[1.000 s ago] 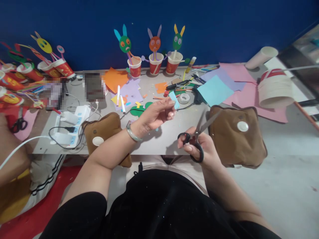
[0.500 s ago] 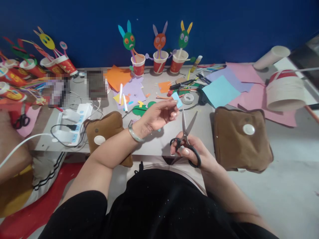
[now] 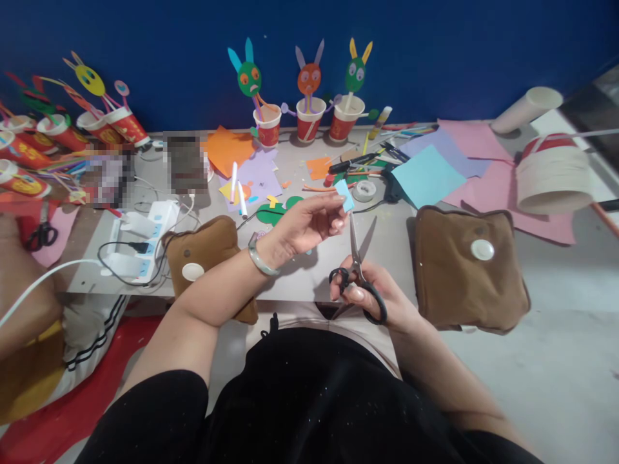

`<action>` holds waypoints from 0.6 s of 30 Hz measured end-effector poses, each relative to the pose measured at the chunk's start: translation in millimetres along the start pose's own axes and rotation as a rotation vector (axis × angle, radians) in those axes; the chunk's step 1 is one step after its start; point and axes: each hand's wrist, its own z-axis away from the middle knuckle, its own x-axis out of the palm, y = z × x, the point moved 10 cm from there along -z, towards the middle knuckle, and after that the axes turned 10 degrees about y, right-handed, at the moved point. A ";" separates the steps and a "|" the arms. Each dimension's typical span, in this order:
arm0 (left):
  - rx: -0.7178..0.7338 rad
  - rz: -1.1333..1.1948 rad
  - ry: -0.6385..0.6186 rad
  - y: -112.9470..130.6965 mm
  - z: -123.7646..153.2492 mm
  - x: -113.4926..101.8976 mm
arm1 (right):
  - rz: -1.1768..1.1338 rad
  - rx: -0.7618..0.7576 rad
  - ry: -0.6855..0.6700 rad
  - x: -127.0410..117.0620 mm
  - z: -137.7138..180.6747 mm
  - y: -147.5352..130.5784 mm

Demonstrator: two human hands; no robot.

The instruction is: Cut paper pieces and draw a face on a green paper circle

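Observation:
My left hand (image 3: 316, 222) pinches a small piece of light blue paper (image 3: 344, 195) between thumb and fingertips, above the table. Just below and to the right, my right hand (image 3: 374, 293) grips black-handled scissors (image 3: 356, 263) with fingers through the loops. The blades point up toward the paper and are parted; whether they touch it I cannot tell. Beyond the left hand lie green paper shapes (image 3: 269, 213) and a purple sheet (image 3: 261, 173). A roll of tape (image 3: 363, 189) is just past the blue paper.
Three red paper cups (image 3: 311, 122) with paper-faced figures stand along the blue wall. Brown cushion-like bags (image 3: 471, 277) flank my arms. A power strip (image 3: 145, 241) with cables is at left. Coloured sheets (image 3: 429, 177) lie at right. Another person's arm (image 3: 24, 290) is at far left.
The scissors have shifted slightly left and their blades have closed a little. The left hand holds the blue paper almost where it was.

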 end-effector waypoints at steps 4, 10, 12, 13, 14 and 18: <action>0.021 0.001 -0.044 1.3 0.0 2.6 | 0.014 0.029 -0.006 0.9 0.5 1.5; 0.022 -0.002 -0.083 1.5 0.1 4.5 | 0.001 0.030 0.002 0.6 0.9 -0.9; 0.017 -0.014 -0.077 1.2 0.4 4.2 | 0.005 0.035 -0.006 1.3 1.1 -1.2; 0.016 -0.019 -0.074 1.2 0.6 4.0 | 0.006 0.039 -0.010 1.4 1.3 -1.0; 0.017 -0.025 -0.070 1.3 0.9 3.9 | 0.007 0.043 -0.015 1.5 1.5 -0.7; 0.017 -0.032 -0.066 1.8 1.9 4.3 | -0.008 0.049 -0.007 -1.1 1.6 0.9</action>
